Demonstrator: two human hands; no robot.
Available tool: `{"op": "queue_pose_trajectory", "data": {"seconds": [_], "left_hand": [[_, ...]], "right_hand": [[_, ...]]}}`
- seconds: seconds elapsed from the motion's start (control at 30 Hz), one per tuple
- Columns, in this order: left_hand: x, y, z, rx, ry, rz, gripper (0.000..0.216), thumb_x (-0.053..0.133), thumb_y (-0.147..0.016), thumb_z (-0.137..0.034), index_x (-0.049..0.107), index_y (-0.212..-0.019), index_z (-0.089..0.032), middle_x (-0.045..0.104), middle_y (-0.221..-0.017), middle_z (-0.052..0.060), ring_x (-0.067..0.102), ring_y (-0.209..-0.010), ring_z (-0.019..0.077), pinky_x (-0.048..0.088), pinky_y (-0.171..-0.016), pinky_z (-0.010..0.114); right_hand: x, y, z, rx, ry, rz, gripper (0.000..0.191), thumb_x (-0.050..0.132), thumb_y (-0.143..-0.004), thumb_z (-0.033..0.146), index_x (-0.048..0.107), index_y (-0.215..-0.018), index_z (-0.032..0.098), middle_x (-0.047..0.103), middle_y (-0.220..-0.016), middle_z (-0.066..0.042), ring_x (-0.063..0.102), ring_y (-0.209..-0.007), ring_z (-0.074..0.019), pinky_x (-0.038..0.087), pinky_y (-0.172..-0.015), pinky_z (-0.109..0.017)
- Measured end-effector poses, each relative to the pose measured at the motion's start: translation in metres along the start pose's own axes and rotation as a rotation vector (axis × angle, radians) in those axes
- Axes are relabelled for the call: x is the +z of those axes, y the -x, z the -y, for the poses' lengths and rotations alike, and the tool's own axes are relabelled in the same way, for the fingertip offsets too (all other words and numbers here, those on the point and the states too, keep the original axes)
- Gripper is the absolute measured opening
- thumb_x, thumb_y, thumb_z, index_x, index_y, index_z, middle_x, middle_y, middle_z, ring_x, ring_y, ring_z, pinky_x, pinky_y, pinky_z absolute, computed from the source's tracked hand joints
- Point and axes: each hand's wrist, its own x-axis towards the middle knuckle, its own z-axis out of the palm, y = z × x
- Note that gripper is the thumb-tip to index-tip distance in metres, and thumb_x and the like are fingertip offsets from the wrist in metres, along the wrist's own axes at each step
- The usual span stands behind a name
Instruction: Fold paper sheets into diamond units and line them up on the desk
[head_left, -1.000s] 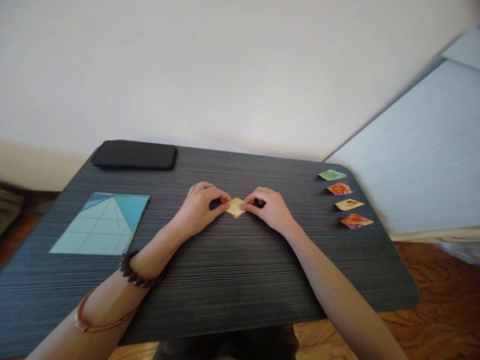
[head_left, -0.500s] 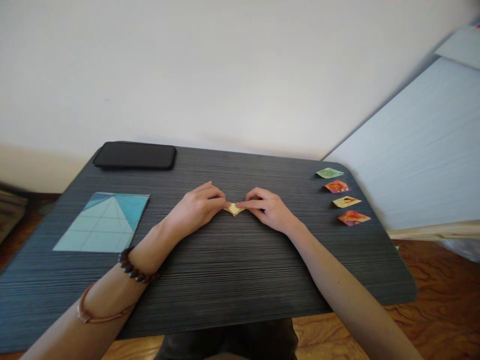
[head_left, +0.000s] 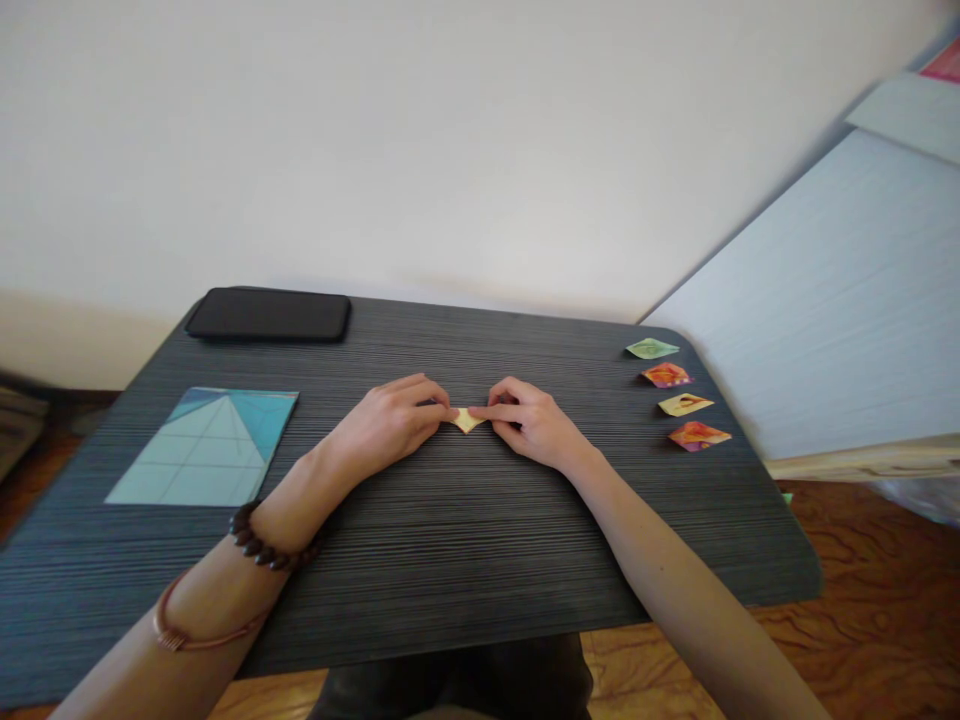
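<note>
A small pale yellow folded paper (head_left: 468,420) lies at the middle of the dark table, its point toward me. The fingertips of my left hand (head_left: 397,415) are closed on its left corner. On the opposite corner, the fingers of my right hand (head_left: 529,415) pinch and press down. My fingers cover both side corners. Dark beads and a brown band circle my left wrist.
Several folded papers stand in a column at the right: a green one (head_left: 652,348), a yellow one (head_left: 685,404) and orange ones (head_left: 700,435). A creased blue sheet (head_left: 202,455) lies left, below a black phone-like slab (head_left: 270,314). A wall borders the dark table (head_left: 450,570).
Both hands stay at the yellow folded paper, with only slight finger shifts; a little more of the paper's face shows between them. The view has turned slightly right.
</note>
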Motion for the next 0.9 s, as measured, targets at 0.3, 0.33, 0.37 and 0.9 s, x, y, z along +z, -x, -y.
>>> {"op": "queue_pose_trajectory", "data": {"seconds": [0.3, 0.33, 0.37, 0.9], "left_hand": [[-0.002, -0.006, -0.02, -0.122, -0.118, -0.039, 0.02, 0.051, -0.082, -0.02, 0.07, -0.087, -0.021, 0.062, -0.082, 0.003, 0.054, -0.084, 0.019, 0.045, -0.078, 0.033], [-0.001, -0.007, -0.022, -0.146, -0.115, -0.062, 0.019, 0.052, -0.083, -0.025, 0.07, -0.083, -0.021, 0.062, -0.08, 0.003, 0.054, -0.084, 0.0192, 0.045, -0.077, 0.033], [0.001, -0.007, -0.023, -0.17, -0.112, -0.084, 0.021, 0.052, -0.084, -0.031, 0.07, -0.08, -0.02, 0.061, -0.079, 0.003, 0.054, -0.083, 0.0191, 0.045, -0.076, 0.032], [0.009, -0.01, -0.025, -0.28, -0.121, -0.098, 0.033, 0.053, -0.084, -0.048, 0.068, -0.072, -0.02, 0.059, -0.077, 0.004, 0.053, -0.082, 0.0197, 0.042, -0.071, 0.031]], "right_hand": [[0.003, 0.001, 0.007, 0.063, -0.026, -0.063, 0.025, 0.052, -0.081, 0.016, 0.07, -0.097, 0.023, 0.056, -0.094, -0.005, 0.053, -0.078, -0.0142, 0.046, -0.076, -0.031], [0.004, 0.001, 0.008, 0.087, -0.049, -0.075, 0.022, 0.052, -0.082, 0.017, 0.071, -0.093, 0.022, 0.056, -0.094, -0.004, 0.054, -0.077, -0.0136, 0.046, -0.075, -0.03], [0.004, -0.001, 0.01, 0.118, -0.073, -0.091, 0.019, 0.052, -0.082, 0.019, 0.07, -0.087, 0.02, 0.057, -0.093, -0.004, 0.054, -0.075, -0.0128, 0.046, -0.074, -0.029], [0.001, -0.017, 0.003, 0.471, -0.134, -0.013, 0.009, 0.063, -0.08, 0.03, 0.062, -0.087, 0.024, 0.058, -0.097, -0.003, 0.051, -0.092, -0.0192, 0.037, -0.082, -0.036]]}}
